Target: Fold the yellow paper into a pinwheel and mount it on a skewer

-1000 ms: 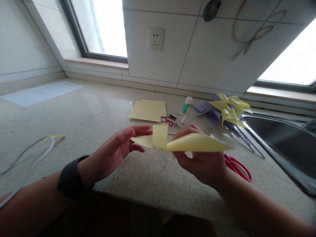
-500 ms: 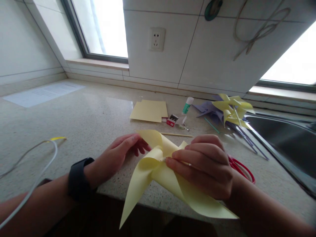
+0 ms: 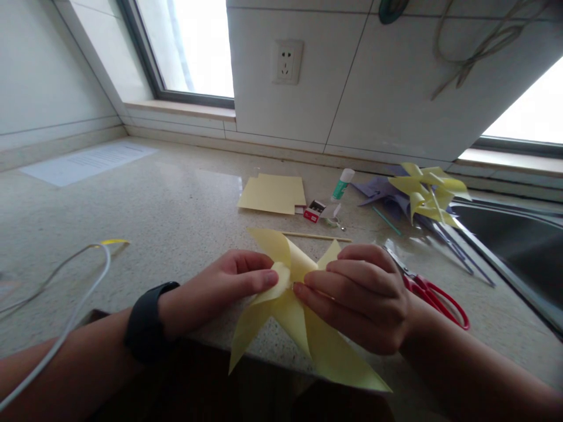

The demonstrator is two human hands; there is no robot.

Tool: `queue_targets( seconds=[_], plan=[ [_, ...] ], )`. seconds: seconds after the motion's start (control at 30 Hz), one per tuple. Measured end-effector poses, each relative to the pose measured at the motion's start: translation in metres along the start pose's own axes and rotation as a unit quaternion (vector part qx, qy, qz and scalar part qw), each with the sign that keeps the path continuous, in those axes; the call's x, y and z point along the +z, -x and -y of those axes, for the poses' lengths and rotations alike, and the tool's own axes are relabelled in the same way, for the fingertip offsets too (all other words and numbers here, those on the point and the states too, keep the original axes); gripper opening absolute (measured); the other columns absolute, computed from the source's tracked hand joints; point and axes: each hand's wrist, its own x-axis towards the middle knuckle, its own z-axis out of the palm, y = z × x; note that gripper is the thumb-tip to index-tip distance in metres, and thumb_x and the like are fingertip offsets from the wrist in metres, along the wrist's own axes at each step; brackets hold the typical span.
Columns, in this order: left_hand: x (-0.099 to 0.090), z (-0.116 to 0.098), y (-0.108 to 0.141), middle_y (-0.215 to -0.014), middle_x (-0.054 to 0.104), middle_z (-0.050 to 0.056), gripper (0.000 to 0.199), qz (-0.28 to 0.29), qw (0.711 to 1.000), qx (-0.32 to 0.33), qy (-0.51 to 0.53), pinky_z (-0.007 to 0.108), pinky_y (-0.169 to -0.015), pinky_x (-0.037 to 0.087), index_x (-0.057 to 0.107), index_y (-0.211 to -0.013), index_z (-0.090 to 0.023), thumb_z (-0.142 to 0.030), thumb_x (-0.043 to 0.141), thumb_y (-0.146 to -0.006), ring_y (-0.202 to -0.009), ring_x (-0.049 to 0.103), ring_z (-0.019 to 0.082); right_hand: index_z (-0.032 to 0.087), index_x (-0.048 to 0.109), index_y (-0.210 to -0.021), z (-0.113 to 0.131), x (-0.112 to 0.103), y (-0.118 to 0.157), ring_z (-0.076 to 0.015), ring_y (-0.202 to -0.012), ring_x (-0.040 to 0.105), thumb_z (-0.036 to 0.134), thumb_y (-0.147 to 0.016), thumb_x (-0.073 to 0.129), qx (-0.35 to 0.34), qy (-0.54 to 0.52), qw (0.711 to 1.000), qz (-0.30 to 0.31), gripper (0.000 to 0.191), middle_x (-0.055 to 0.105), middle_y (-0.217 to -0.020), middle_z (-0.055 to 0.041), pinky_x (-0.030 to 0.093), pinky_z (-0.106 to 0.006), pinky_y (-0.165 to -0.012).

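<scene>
A yellow paper pinwheel is held above the counter's front edge, its curled blades spread around the middle. My left hand pinches the curled blade on its left side between thumb and fingers. With fingertips closed at its centre, my right hand grips the pinwheel from the right; a tiny shiny spot shows at the thumb tip, too small to name. Just beyond the pinwheel lies a thin wooden stick. Red-handled scissors rest beside my right wrist, partly behind it.
Yellow paper squares, a small red box and a glue stick are farther back. Finished yellow and purple pinwheels lie by the sink. A white cable crosses at left, near a printed sheet.
My left hand has moved right and closed on the pinwheel's left blade. The pinwheel has turned and drawn in slightly. More of the scissors shows now.
</scene>
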Motion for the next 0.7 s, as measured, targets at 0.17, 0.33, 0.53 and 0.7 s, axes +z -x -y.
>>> queue_targets(
  seconds=[0.17,0.33,0.53,0.7],
  plan=[
    [-0.0037,0.0008,0.0005,-0.091,0.072,0.001,0.027,-0.01,1.0,-0.01,0.024,0.02,-0.071,0.046,0.077,-0.095,-0.021,-0.043,0.079,-0.08,-0.079,0.062,0.011,0.021,0.073,-0.096,-0.0002,0.0015,-0.0005,-0.0168,-0.084,0.056,0.012,-0.089,0.06,0.001,-0.02,1.0,0.006,0.018,0.073,-0.099,0.0002,0.051,-0.036,-0.072],
    [-0.0041,0.0013,0.0002,-0.087,0.071,0.0,0.027,-0.018,1.0,-0.009,0.021,0.019,-0.068,0.045,0.077,-0.093,-0.021,-0.043,0.08,-0.079,-0.076,0.061,0.011,0.022,0.074,-0.093,-0.0005,0.0014,-0.0014,-0.017,-0.086,0.055,0.012,-0.09,0.058,-0.001,-0.025,1.0,0.007,0.019,0.074,-0.098,-0.0003,0.049,-0.035,-0.072],
    [-0.0048,0.0037,-0.0001,-0.089,0.071,0.001,0.025,-0.014,1.0,-0.006,0.021,0.021,-0.068,0.046,0.076,-0.095,-0.019,-0.041,0.077,-0.081,-0.077,0.062,0.012,0.021,0.074,-0.094,-0.001,0.0029,-0.0013,-0.0158,-0.084,0.056,0.012,-0.093,0.055,-0.003,-0.018,1.0,-0.004,0.021,0.076,-0.097,0.0014,0.05,-0.034,-0.071],
    [0.001,-0.0006,0.001,-0.084,0.071,0.004,0.027,-0.037,0.999,-0.002,0.021,0.023,-0.063,0.047,0.074,-0.089,-0.016,-0.043,0.073,-0.082,-0.073,0.062,0.015,0.013,0.074,-0.099,-0.0012,0.0024,-0.001,-0.0169,-0.08,0.058,0.009,-0.091,0.057,0.0,-0.034,0.999,-0.009,0.019,0.076,-0.094,-0.0029,0.05,-0.036,-0.07]
  ],
)
